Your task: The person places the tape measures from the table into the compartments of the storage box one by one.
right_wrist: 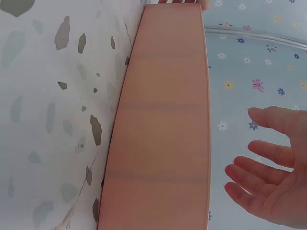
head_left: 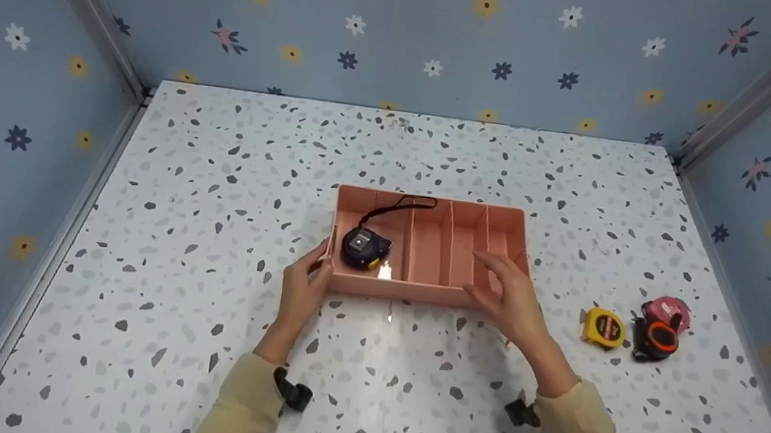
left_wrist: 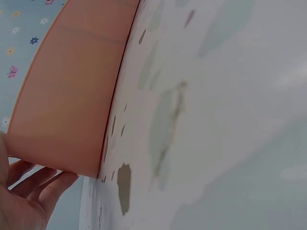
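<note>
A pink box with several compartments sits in the middle of the table. In its widest, left compartment lies a dark tape measure with a yellow button and a black wrist strap. My left hand holds the box by its left end. In the left wrist view its fingers lie against the outside of the end wall and the thumb is at the rim. Above the right front part of the box, my right hand has its thumb and fingers spread; the right wrist view shows nothing between them.
To the right on the speckled table lie a yellow tape measure, a black and orange one and a pink one, the last two side by side. Flowered panels enclose the table at the back and sides.
</note>
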Demonstrator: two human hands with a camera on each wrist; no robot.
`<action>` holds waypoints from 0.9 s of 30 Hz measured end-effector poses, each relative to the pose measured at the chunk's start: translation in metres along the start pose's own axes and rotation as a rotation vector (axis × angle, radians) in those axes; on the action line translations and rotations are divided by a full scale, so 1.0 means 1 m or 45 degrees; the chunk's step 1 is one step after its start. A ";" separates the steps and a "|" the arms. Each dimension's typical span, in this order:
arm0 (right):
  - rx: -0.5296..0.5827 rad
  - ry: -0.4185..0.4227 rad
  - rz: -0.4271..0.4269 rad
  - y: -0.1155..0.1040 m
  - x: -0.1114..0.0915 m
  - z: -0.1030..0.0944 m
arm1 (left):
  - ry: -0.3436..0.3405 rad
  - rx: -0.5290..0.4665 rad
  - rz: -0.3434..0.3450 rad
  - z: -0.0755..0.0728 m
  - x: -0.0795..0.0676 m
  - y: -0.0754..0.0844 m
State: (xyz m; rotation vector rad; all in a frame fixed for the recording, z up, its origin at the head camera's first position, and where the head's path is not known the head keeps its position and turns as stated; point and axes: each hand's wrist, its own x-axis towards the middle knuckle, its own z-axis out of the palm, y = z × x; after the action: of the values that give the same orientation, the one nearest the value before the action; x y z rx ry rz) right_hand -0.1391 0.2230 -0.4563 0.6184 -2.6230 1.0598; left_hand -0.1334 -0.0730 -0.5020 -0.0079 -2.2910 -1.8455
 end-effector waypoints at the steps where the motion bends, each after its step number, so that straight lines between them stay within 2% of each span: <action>1: -0.001 0.003 0.009 0.001 -0.002 -0.002 | 0.001 -0.006 -0.003 0.000 0.000 0.000; 4: -0.015 0.002 0.041 0.003 -0.007 -0.007 | 0.002 -0.032 -0.001 0.000 0.001 -0.002; 11: -0.036 0.026 0.130 0.011 -0.020 -0.016 | 0.019 0.004 -0.001 0.005 0.010 -0.037; 12: -0.035 0.032 0.148 0.011 -0.022 -0.017 | 0.014 0.003 0.002 0.005 0.010 -0.038; 16: -0.037 0.054 0.203 0.016 -0.029 -0.022 | -0.003 0.011 0.016 0.004 0.009 -0.034; 23: -0.064 0.116 0.297 0.026 -0.041 -0.031 | 0.002 0.017 0.081 0.000 0.001 0.000; 27: -0.046 0.124 0.377 0.032 -0.048 -0.036 | 0.014 0.019 0.058 0.001 0.001 0.001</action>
State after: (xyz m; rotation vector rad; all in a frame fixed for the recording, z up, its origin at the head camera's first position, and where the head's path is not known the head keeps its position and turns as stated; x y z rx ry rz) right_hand -0.1096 0.2831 -0.4677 0.1669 -2.6957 1.0866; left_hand -0.1340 -0.0721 -0.5008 -0.0469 -2.2781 -1.8016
